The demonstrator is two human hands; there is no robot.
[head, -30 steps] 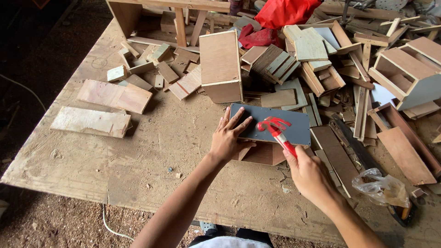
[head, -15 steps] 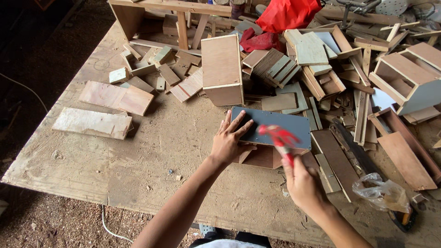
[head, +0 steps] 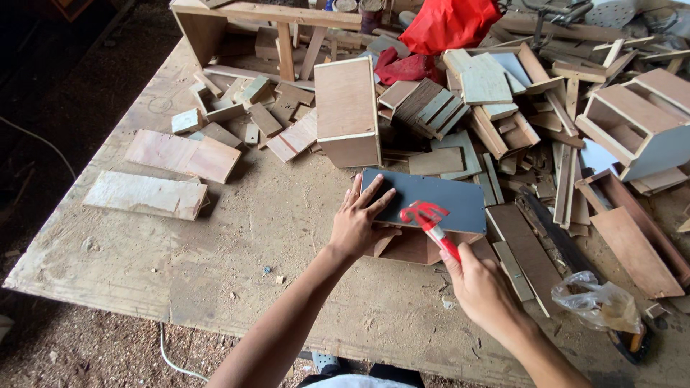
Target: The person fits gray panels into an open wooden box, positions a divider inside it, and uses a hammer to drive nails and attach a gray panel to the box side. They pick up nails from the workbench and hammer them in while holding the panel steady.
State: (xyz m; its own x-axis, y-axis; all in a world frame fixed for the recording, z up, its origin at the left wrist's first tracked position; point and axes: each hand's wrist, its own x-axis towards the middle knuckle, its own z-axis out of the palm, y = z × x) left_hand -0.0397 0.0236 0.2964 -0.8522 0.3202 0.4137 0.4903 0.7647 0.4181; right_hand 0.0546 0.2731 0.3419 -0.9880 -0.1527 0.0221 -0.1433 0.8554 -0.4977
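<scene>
A dark grey rectangular panel [head: 445, 197] lies on top of a brown wooden piece [head: 413, 248] on the workbench [head: 237, 244]. My left hand [head: 359, 219] lies flat with spread fingers on the panel's left end. My right hand [head: 481, 284] grips a brush [head: 431, 223] with a red and white handle; its red-stained bristles touch the panel, where a red mark shows.
A tall plywood box [head: 348, 108] stands just behind the panel. Wood offcuts and boards [head: 183, 154] lie to the left, a heap of scraps and small wooden boxes [head: 640, 122] to the right. Red cloth [head: 449, 25] lies at the back, a plastic bag [head: 600, 305] near the right edge.
My right hand has moved the brush across the grey panel, and the red mark sits a little differently. My left hand stays pressed on the panel's left end.
</scene>
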